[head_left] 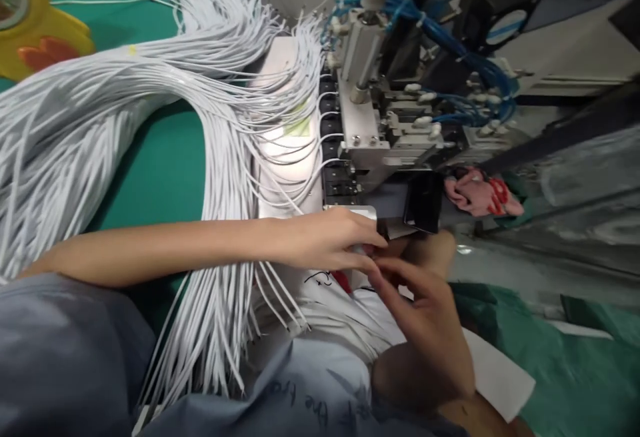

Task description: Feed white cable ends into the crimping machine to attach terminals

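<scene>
My left hand [330,240] reaches in from the left over a thick bundle of white cables [125,110], its fingers pinched together at the front of a machine [370,124]. My right hand [425,317] comes up from the lower right with fingers curled, and its fingertips meet those of the left hand. What the fingertips pinch is too small to make out. Some cable ends [295,320] with white plugs lie just below my left wrist. A row of black sockets [333,150] runs along the machine's edge, each with a cable plugged in.
The machine carries blue hoses [450,37] and metal cylinders [367,44]. A green mat [165,164] covers the table. A yellow duck-shaped object [35,30] sits far left. A pink and red thing [480,194] lies right of the machine, near a black block [424,200].
</scene>
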`<state>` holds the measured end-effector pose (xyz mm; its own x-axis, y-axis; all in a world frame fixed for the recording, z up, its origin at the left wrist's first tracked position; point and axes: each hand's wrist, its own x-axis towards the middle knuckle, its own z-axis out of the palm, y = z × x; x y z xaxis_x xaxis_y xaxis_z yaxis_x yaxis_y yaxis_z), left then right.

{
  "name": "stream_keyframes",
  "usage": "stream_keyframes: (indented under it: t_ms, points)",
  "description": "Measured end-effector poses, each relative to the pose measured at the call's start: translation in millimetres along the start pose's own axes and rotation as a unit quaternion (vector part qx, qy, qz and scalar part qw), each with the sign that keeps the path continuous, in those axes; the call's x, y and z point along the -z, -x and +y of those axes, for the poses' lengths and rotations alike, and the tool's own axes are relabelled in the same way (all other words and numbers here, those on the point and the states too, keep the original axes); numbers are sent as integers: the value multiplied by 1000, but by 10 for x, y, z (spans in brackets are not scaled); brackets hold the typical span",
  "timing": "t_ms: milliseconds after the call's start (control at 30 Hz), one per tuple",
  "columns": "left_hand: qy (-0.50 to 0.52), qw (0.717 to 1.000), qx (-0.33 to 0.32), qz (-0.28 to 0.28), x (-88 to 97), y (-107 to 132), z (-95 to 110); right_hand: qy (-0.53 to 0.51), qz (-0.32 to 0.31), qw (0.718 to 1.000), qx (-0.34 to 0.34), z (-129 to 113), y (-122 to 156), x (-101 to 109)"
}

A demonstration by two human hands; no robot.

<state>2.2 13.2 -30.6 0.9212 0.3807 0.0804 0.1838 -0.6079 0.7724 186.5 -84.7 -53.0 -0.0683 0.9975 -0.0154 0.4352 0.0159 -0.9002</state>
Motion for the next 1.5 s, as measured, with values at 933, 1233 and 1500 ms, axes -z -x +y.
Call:
stream_keyframes:
  t_ms: [933, 1233, 1500]
  points:
    - [96, 992, 10, 79, -114, 9, 66, -266, 129, 951, 96, 157, -117, -195]
    - [62, 992, -1, 108, -135, 8, 106, -276, 215, 930, 112, 263, -116, -446]
    - [-324, 932, -124, 108, -123, 55, 14, -39, 259, 956, 131, 151, -82, -348]
